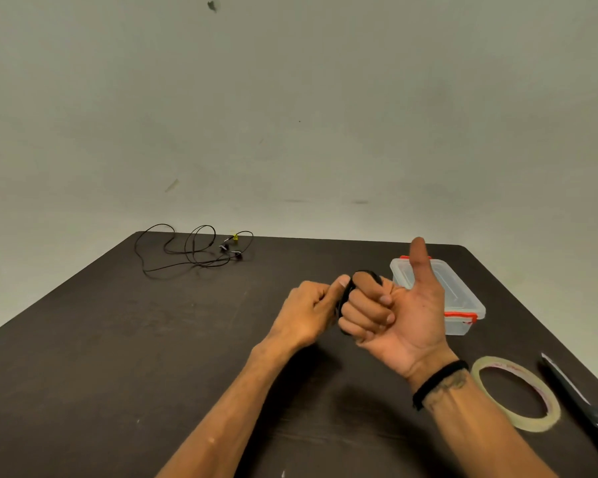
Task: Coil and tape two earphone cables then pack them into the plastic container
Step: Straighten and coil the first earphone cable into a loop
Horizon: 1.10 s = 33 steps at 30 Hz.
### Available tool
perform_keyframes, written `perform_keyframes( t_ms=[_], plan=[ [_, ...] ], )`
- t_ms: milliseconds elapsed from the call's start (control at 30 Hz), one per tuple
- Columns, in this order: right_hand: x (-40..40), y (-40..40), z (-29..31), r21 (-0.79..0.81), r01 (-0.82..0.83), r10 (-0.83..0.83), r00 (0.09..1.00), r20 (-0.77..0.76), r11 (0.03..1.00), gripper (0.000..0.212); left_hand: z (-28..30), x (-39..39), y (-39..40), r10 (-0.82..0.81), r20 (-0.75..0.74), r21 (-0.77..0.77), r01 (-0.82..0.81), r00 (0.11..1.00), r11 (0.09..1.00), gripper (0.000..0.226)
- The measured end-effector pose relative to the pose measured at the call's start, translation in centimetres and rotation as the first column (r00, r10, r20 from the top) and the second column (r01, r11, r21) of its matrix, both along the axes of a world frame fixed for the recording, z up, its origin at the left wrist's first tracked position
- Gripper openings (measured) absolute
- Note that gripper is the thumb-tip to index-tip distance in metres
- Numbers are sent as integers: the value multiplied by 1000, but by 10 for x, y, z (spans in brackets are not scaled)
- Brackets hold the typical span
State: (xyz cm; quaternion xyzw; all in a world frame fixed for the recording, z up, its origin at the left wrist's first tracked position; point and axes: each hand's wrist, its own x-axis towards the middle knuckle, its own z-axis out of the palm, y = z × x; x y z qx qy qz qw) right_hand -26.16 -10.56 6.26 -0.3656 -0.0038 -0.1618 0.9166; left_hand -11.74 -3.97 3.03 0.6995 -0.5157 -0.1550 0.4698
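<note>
No writing is reading clearly anywhere; the red print inside the tape roll is too blurred. A loose earphone (194,250) is sprawling at the table's (118,339) far left corner, its cable running mostly left to right, its looped end reaching the back edge, bare tabletop lying between it and me. My left hand (308,315) is pinching the black cable coil (346,294) wound around my right hand's (394,312) curled fingers, thumb sticking up. Behind that hand the lidded container (463,298) is sitting, long axis running away from me. The tape (518,395) and scissors (580,405) are lying near the right edge.
</note>
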Motion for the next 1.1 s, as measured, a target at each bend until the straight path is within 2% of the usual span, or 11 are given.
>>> perform_keyframes(
  t_ms=[67, 133, 333, 567, 767, 933, 1100],
  plan=[
    [-3, -5, 0, 34, 89, -89, 996, -9, 995, 81, -5, 0, -3, -58, -19, 62, 59, 998, 996, 61],
    [-4, -8, -1, 49, 134, -133, 991, -24, 990, 80, -6, 2, -3, -99, -110, 93, 110, 989, 990, 55],
    [-4, -9, -5, 35, 166, -164, 984, -70, 985, 79, 5, 8, -1, -143, -367, 79, 184, 919, 980, 51],
    [-4, -12, -6, 15, 134, -132, 988, -84, 991, 80, 14, -1, 6, -327, -354, -5, 348, 876, 938, 44],
    [-8, -14, -4, 0, 83, -83, 991, -108, 997, 80, 15, 3, 12, -394, -355, -16, 416, 848, 909, 38],
    [-10, -17, -5, -50, 37, -43, 990, -132, 998, 80, 13, 11, 11, -391, -175, -43, 389, 904, 920, 24],
    [-10, -21, -5, -73, 112, -123, 976, -182, 991, 77, 12, 11, 9, -388, -114, -50, 385, 915, 922, 19]
  ],
)
